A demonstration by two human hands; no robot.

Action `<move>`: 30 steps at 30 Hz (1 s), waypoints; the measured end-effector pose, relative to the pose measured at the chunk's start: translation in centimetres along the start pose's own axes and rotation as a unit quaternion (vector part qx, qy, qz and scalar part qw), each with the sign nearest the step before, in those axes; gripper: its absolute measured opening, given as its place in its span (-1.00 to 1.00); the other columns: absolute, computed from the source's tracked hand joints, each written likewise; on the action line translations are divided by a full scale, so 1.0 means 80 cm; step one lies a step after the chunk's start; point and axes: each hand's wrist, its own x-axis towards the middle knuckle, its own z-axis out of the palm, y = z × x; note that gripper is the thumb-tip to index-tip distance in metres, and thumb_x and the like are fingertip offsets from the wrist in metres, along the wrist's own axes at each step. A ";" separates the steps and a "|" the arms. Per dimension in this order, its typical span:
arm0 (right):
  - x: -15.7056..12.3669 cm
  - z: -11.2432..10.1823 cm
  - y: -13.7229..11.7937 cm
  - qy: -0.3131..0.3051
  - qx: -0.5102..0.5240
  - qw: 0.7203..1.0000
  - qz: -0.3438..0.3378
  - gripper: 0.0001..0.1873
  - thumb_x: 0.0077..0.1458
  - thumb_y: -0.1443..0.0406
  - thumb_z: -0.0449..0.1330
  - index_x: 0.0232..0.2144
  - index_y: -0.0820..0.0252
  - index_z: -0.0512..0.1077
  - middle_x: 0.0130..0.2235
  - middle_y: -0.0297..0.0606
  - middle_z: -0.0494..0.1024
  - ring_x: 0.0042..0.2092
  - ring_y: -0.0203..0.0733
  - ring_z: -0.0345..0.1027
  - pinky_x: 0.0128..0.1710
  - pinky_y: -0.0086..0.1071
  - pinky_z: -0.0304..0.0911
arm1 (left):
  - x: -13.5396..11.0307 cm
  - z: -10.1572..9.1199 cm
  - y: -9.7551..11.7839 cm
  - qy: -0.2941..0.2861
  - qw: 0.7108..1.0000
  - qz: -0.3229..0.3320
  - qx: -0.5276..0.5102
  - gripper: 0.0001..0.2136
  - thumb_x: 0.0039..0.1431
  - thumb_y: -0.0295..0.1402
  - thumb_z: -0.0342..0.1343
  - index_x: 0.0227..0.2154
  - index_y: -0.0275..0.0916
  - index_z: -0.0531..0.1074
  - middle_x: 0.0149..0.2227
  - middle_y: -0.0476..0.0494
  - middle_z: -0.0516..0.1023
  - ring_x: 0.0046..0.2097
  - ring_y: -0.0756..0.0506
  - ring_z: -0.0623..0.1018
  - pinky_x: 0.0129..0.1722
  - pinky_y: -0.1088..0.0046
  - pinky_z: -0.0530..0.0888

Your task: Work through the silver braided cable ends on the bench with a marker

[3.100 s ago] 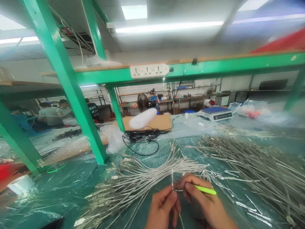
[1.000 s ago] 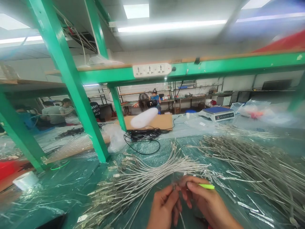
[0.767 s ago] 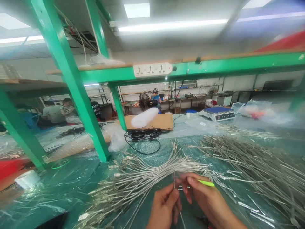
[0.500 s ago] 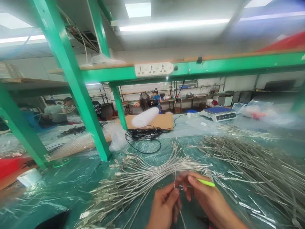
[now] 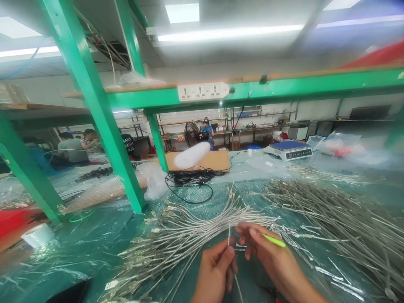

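Low in the middle, my left hand (image 5: 217, 267) is closed, pinching a thin silver-grey cable (image 5: 229, 234) between thumb and fingers. Its upper end stands upright above the fingertips, and its lower part hangs below them. Just to the right, my right hand (image 5: 274, 256) is closed around a slim tool with a yellow-green handle (image 5: 274, 240); the working end is hidden by the fingers. The right fingertips are near the cable but apart from it. Behind and left of both hands lies a spread bundle of silver cables (image 5: 189, 235) with connectors at their ends.
A larger heap of silver cables (image 5: 341, 219) lies to the right, with foil-like strips (image 5: 347, 288) nearby. Farther back are a coil of black cable (image 5: 195, 176), a weighing scale (image 5: 288, 150) and a green frame post (image 5: 110, 126). Several people sit in the background.
My right fingers have drawn slightly back from the cable, opening a small gap. The cable's upper end has shifted a little left and lower with my left hand.
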 end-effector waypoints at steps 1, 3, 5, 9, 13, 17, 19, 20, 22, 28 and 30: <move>-0.001 0.001 -0.001 -0.029 -0.012 0.999 0.011 -0.81 0.14 0.27 0.19 -0.36 0.26 0.58 -0.32 -0.14 0.55 -0.32 -0.15 0.37 -0.48 -0.41 0.27 | 0.000 0.000 0.000 -0.003 1.000 0.001 0.005 -0.63 0.17 -0.12 0.05 -0.27 -0.38 0.53 -0.64 0.03 0.36 -0.78 0.14 0.20 -0.77 0.57 -0.01; -0.002 0.000 -0.004 -0.064 -0.051 0.996 0.019 -0.76 0.15 0.24 0.18 -0.41 0.27 0.57 -0.40 -0.17 0.53 -0.41 -0.20 0.36 -0.53 -0.43 0.23 | 0.000 0.000 -0.002 -0.011 1.000 0.000 0.009 -0.63 0.18 -0.13 0.03 -0.34 -0.39 0.53 -0.65 0.04 0.35 -0.78 0.14 0.19 -0.77 0.57 -0.02; 0.000 -0.005 -0.008 -0.019 -0.109 0.994 -0.014 -0.77 0.18 0.21 0.15 -0.32 0.21 0.56 -0.40 -0.24 0.52 -0.44 -0.24 0.36 -0.47 -0.42 0.25 | -0.001 0.001 -0.004 -0.006 1.000 -0.006 -0.002 -0.63 0.16 -0.12 0.06 -0.30 -0.39 0.52 -0.65 0.04 0.36 -0.78 0.14 0.20 -0.77 0.57 -0.01; 0.001 -0.011 -0.015 0.062 -0.234 0.966 -0.095 -0.76 0.23 0.18 0.09 -0.19 0.08 0.53 -0.33 -0.30 0.52 -0.39 -0.25 0.38 -0.35 -0.43 0.30 | -0.001 0.001 -0.007 0.011 1.000 -0.017 -0.018 -0.57 0.11 -0.09 0.10 -0.17 -0.40 0.49 -0.64 0.02 0.40 -0.77 0.13 0.23 -0.75 0.58 0.01; -0.009 -0.003 -0.015 -0.021 -0.349 0.917 -0.189 -0.77 0.23 0.28 0.07 -0.20 0.05 0.53 -0.24 -0.27 0.52 -0.23 -0.18 0.41 -0.19 -0.39 0.30 | 0.000 0.000 -0.004 -0.003 1.000 -0.008 -0.006 -0.58 0.11 -0.06 0.09 -0.22 -0.39 0.51 -0.64 0.03 0.38 -0.77 0.13 0.22 -0.77 0.58 0.00; -0.015 0.002 -0.011 -0.081 -0.425 0.870 -0.236 -0.72 0.23 0.38 0.04 -0.14 0.04 0.51 -0.19 -0.23 0.52 -0.11 -0.13 0.40 -0.09 -0.34 0.28 | -0.001 0.001 0.000 -0.009 1.000 0.005 0.017 -0.61 0.13 -0.07 0.07 -0.33 -0.37 0.53 -0.64 0.03 0.37 -0.78 0.14 0.21 -0.78 0.59 -0.01; -0.016 0.002 -0.010 -0.084 -0.437 0.865 -0.232 -0.70 0.23 0.39 0.02 -0.13 0.05 0.50 -0.20 -0.22 0.52 -0.13 -0.12 0.41 -0.12 -0.33 0.30 | -0.001 0.002 0.002 -0.008 1.000 0.007 0.020 -0.61 0.12 -0.06 0.06 -0.40 -0.36 0.51 -0.65 0.03 0.37 -0.78 0.14 0.21 -0.78 0.60 0.00; -0.015 0.001 -0.009 -0.080 -0.440 0.864 -0.230 -0.70 0.23 0.39 0.02 -0.13 0.05 0.50 -0.20 -0.21 0.52 -0.14 -0.12 0.41 -0.12 -0.32 0.31 | -0.001 0.002 0.002 -0.007 1.000 0.007 0.020 -0.61 0.12 -0.06 0.06 -0.42 -0.36 0.51 -0.64 0.03 0.37 -0.78 0.14 0.21 -0.78 0.60 0.00; -0.015 0.000 -0.009 -0.066 -0.444 0.863 -0.231 -0.71 0.23 0.39 0.02 -0.14 0.07 0.50 -0.21 -0.20 0.51 -0.15 -0.10 0.41 -0.13 -0.30 0.31 | -0.001 0.003 0.003 -0.008 1.000 0.005 0.022 -0.60 0.12 -0.05 0.06 -0.42 -0.36 0.51 -0.64 0.03 0.37 -0.78 0.14 0.20 -0.78 0.60 0.00; -0.014 -0.002 -0.008 -0.052 -0.454 0.858 -0.236 -0.72 0.22 0.40 0.03 -0.16 0.08 0.50 -0.22 -0.20 0.49 -0.16 -0.10 0.39 -0.15 -0.31 0.31 | -0.005 0.005 0.004 -0.010 0.999 0.005 0.046 -0.60 0.17 -0.11 0.03 -0.20 -0.39 0.52 -0.63 0.03 0.36 -0.75 0.13 0.18 -0.76 0.57 0.00; -0.014 -0.001 -0.006 -0.051 -0.456 0.856 -0.236 -0.73 0.22 0.40 0.02 -0.16 0.09 0.48 -0.22 -0.20 0.47 -0.15 -0.10 0.38 -0.16 -0.31 0.31 | -0.007 0.006 0.004 -0.001 0.998 0.004 0.055 -0.62 0.20 -0.15 0.02 -0.17 -0.37 0.52 -0.63 0.04 0.35 -0.74 0.13 0.17 -0.75 0.57 0.00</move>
